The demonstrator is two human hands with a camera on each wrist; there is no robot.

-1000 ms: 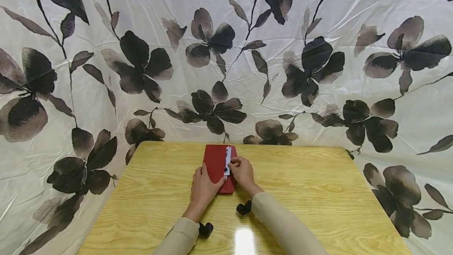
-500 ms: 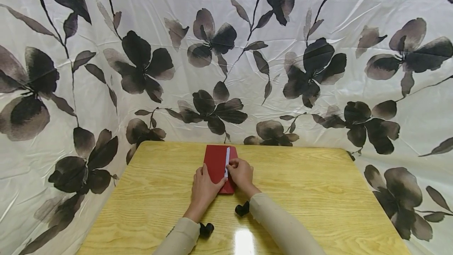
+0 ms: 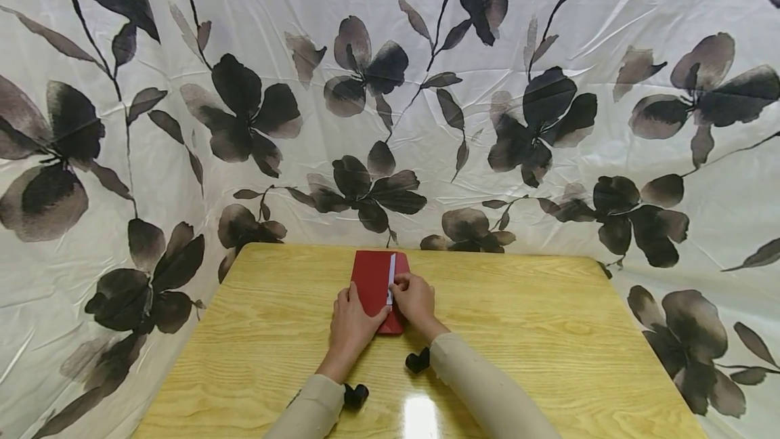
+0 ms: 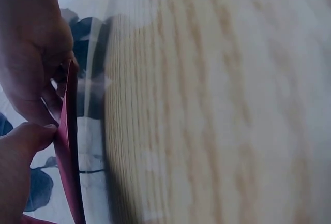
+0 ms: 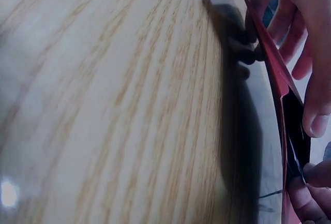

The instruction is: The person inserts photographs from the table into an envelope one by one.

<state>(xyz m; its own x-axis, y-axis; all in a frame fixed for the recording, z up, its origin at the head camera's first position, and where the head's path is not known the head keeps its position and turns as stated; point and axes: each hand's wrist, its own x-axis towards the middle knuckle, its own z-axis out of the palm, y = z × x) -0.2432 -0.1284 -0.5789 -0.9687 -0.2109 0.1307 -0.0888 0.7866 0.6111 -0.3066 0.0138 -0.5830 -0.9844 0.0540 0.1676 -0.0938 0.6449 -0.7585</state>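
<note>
A red envelope is held tilted near the table's far edge. My left hand grips its lower left part, the thumb lying across the front and the fingers around the side. Along the envelope's right side a narrow strip of a white printed card shows beside the red flap. My right hand pinches the card's edge between thumb and fingers. From the right wrist, the envelope appears edge-on with a dark gap at its mouth, where right fingertips meet it. The rest of the card is hidden.
Beneath the hands is a yellow wood-grain table with a bright light reflection near its front. A white curtain with dark flowers hangs right behind it. Black wrist cameras sit at both sleeves.
The card's printed face has narrowed to a thin strip at the envelope's right side. My right hand has shifted slightly left; the left hand keeps its grip.
</note>
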